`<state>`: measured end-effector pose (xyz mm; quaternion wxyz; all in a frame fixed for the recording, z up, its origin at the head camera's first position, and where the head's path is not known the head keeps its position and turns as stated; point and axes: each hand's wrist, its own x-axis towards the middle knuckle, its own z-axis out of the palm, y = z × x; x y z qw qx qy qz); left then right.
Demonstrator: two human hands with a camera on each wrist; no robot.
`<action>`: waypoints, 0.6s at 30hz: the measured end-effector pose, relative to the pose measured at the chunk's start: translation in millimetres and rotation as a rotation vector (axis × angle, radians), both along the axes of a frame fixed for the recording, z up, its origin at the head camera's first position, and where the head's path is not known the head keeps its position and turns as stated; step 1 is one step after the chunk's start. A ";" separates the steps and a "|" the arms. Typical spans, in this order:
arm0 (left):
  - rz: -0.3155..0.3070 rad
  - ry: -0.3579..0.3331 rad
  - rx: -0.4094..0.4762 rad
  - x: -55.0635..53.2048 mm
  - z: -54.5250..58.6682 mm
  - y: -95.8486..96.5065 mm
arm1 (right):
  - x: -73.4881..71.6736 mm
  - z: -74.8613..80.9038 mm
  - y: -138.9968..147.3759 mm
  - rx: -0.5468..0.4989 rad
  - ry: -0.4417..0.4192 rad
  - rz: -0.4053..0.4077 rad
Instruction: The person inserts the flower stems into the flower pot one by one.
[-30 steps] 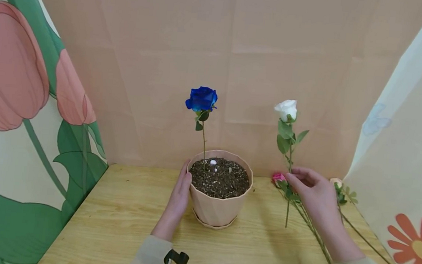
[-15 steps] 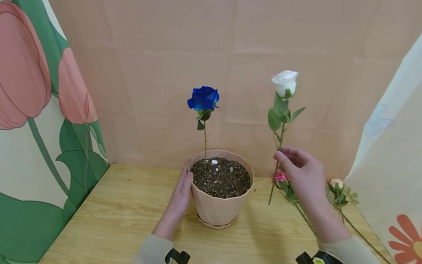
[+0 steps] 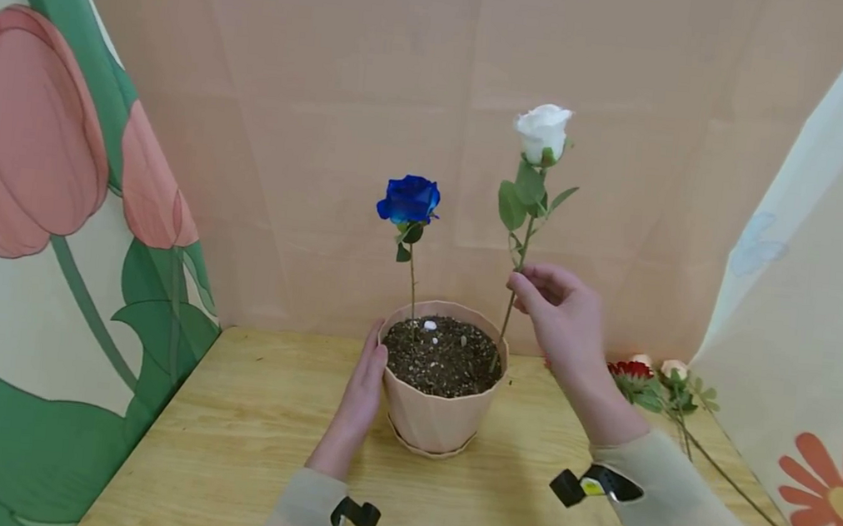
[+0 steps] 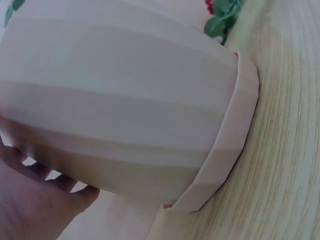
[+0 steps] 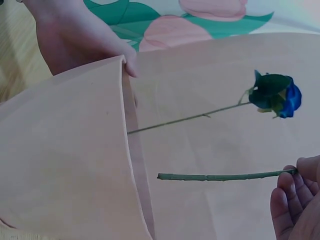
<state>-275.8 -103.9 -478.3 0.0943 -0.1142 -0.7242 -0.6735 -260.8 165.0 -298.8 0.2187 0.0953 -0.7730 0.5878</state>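
A pale pink flowerpot point(image 3: 432, 421) filled with dark soil stands on the table, with a blue rose point(image 3: 408, 200) upright at its left back. My left hand point(image 3: 361, 387) rests along the pot's left side, its fingers laid against the wall; the left wrist view shows the fingers point(image 4: 62, 182) touching it. Between thumb and fingertips, my right hand point(image 3: 565, 321) pinches the stem of a white rose point(image 3: 543, 133), bloom up and tilted slightly right. In the right wrist view the cut end of its stem point(image 5: 225, 177) hangs free, just beyond the pot's rim.
On the right of the wooden table point(image 3: 226, 430) lie several more flowers, among them a red one point(image 3: 630, 371) and a pale peach rose point(image 3: 675, 369). A plain pinkish backdrop point(image 3: 343, 122) rises behind, with flower-printed panels at both sides.
My right hand has lifted the white rose and carried it left, from above the lying flowers to the pot's right rim. The left hand has stayed on the pot.
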 end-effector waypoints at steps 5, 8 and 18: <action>0.008 0.001 -0.012 -0.1 0.4 0.4 | -14.2 -3.7 -15.8 -0.008 0.021 0.026; 0.012 0.004 -0.012 -0.1 0.4 0.7 | -23.0 -6.3 -24.3 -0.004 0.034 0.037; 0.015 0.001 -0.010 -1.1 -0.4 1.2 | -43.4 -17.9 -50.4 0.020 0.077 0.058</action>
